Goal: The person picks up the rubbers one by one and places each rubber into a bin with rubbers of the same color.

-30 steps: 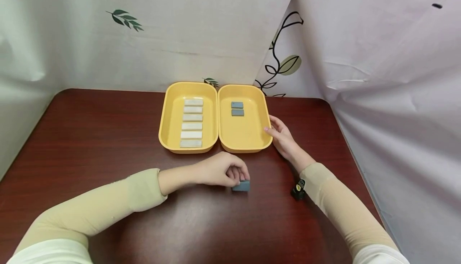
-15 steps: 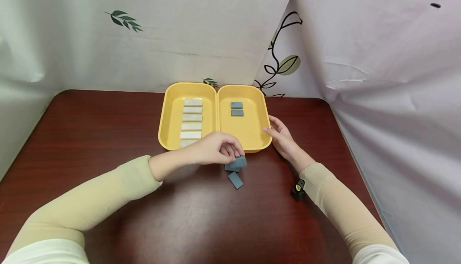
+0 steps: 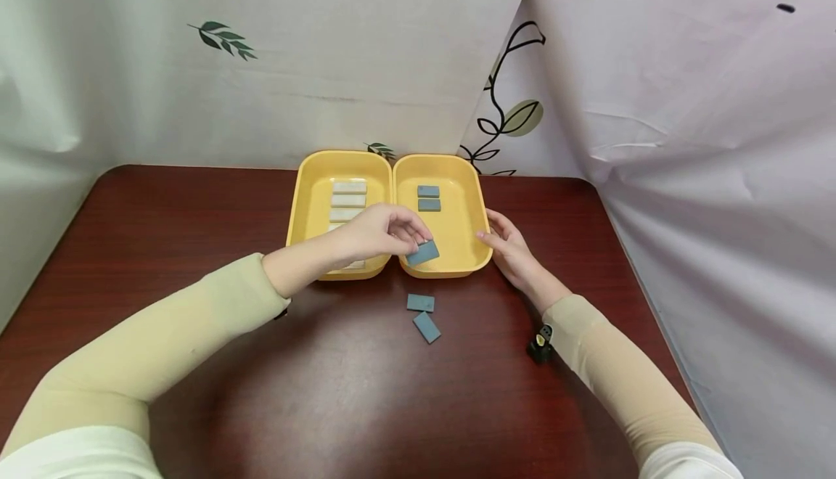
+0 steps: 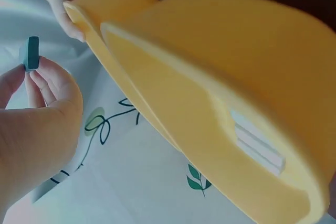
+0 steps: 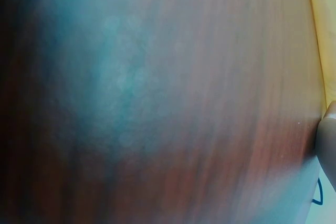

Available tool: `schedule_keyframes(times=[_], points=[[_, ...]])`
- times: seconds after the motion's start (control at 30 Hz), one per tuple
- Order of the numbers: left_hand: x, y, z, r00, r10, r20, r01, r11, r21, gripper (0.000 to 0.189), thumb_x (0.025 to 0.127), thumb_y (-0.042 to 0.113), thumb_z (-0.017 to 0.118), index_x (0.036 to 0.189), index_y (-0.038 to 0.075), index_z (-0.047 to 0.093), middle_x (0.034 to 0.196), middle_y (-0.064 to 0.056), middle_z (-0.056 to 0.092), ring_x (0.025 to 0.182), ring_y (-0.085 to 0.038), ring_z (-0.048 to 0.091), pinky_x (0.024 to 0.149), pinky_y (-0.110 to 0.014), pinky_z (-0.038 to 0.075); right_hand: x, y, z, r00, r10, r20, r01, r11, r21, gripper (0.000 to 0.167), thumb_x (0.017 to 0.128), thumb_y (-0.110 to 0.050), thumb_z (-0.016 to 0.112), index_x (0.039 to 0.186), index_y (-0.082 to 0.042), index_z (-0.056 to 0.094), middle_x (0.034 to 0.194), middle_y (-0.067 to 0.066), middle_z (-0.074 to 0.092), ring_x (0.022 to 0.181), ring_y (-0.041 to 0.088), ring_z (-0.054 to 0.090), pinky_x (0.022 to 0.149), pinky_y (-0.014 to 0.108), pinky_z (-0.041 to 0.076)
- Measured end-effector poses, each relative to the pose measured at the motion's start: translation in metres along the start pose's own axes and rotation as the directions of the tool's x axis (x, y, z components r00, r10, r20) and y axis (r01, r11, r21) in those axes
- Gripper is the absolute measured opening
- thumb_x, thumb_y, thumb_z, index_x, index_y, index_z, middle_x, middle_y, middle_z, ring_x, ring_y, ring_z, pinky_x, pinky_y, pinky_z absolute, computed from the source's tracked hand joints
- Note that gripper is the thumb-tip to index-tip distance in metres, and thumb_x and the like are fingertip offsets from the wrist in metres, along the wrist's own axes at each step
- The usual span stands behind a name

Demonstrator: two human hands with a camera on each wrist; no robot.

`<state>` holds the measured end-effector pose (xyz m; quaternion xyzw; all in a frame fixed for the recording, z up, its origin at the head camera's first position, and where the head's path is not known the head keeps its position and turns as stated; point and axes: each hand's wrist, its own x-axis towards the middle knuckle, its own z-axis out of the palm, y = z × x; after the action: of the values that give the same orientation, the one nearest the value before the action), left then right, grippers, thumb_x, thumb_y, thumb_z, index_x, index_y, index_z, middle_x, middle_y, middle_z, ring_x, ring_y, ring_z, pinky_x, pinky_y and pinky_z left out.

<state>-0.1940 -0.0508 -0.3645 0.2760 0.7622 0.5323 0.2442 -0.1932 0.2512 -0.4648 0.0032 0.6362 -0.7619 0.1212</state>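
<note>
My left hand (image 3: 379,236) pinches a small blue-grey rectangular block (image 3: 423,252) between thumb and fingertips, over the near rim of the right yellow tray (image 3: 457,250). In the left wrist view the same block (image 4: 31,53) stands edge-on at the fingertips. My right hand (image 3: 516,250) grips that tray's right side, its thumb over the rim and the fingers outside. Two blue-grey blocks (image 3: 429,205) lie one above the other inside the tray. On the table before it are two more, a level block (image 3: 421,303) and a slanted block (image 3: 427,327).
Beside the right tray stands a left yellow tray (image 3: 297,225) with a column of white blocks (image 3: 349,201), partly covered by my left hand. A small black object (image 3: 540,346) is at my right wrist. Pale curtains (image 3: 326,65) hang behind the dark red table (image 3: 196,225).
My left hand has lifted a blue-grey block off the table and carried it up and slightly left to the tray, uncovering two others. The right hand has stayed put.
</note>
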Motion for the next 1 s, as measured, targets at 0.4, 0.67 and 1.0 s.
schedule_keyframes(times=[0.4,0.67,1.0], points=[[0.021,0.004,-0.019,0.991,-0.108,-0.075,0.11,0.993,0.029,0.026,0.091,-0.006,0.07,0.117,-0.006,0.075,0.109,-0.013,0.078,0.092,-0.011,0.07,0.089,-0.023,0.059,0.001,0.003,-0.001,1.0,-0.003,-0.006,0.003,1.0,0.014,0.063,0.104,0.005,0.05,0.162,0.003,0.027,0.139,0.001,0.053,0.12,0.006,0.059,0.096,0.017,0.055],[0.036,0.003,-0.027,0.989,-0.124,-0.082,0.131,0.988,0.083,0.024,0.091,-0.003,0.07,0.115,-0.003,0.076,0.106,-0.01,0.077,0.095,-0.014,0.069,0.088,-0.022,0.058,0.001,0.002,0.0,1.0,-0.004,-0.008,0.004,1.0,0.008,0.062,0.105,0.006,0.05,0.162,0.002,0.029,0.134,-0.002,0.056,0.118,0.006,0.061,0.095,0.017,0.055],[0.055,0.005,-0.034,0.987,-0.138,-0.083,0.147,0.983,0.111,0.023,0.091,-0.003,0.068,0.114,-0.004,0.076,0.101,-0.007,0.075,0.094,-0.015,0.067,0.084,-0.021,0.056,0.0,0.0,0.001,1.0,0.009,-0.019,-0.009,1.0,-0.009,0.063,0.104,0.004,0.052,0.163,0.0,0.029,0.138,-0.001,0.054,0.121,0.007,0.059,0.095,0.017,0.055]])
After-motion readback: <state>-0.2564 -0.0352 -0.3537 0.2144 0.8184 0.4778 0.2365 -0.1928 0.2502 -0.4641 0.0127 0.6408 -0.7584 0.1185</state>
